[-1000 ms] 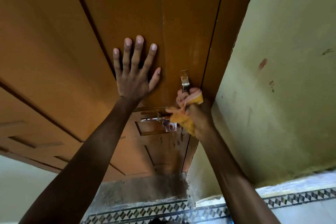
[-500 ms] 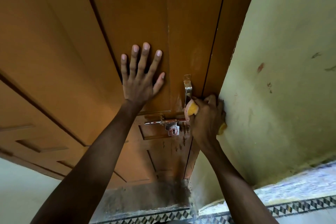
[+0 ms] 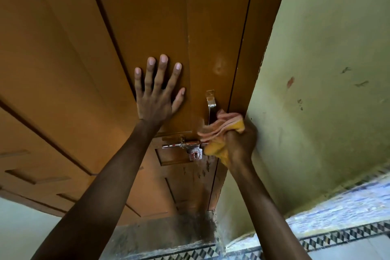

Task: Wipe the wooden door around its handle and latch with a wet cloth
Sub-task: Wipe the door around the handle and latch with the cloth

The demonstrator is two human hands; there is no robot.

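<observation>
The yellow cloth (image 3: pixel 217 148) is bunched up against the wooden door (image 3: pixel 147 17), right at the door's right edge, between the metal handle (image 3: pixel 211 103) above and the sliding latch (image 3: pixel 183 144) just to its left. The right hand (image 3: pixel 236 141) has its fingers clenched tight around that cloth, a wad of yellow spilling out below the fist and a little more poking out on top, and the hand blurs at the fingers, so exactly where the cloth touches the wood is hard to say. The cloth's lower fold sits right at the end of the latch bolt. Over to the left, the left hand (image 3: pixel 157 95) is flat on the door panel, fingers spread wide and gripping nothing, palm pressed to the wood well above the latch. On the right of the door stands the pale green wall (image 3: pixel 327 91), marked with a few dark and reddish spots. Down below, a patterned tile border (image 3: pixel 337 236) runs along the floor.
</observation>
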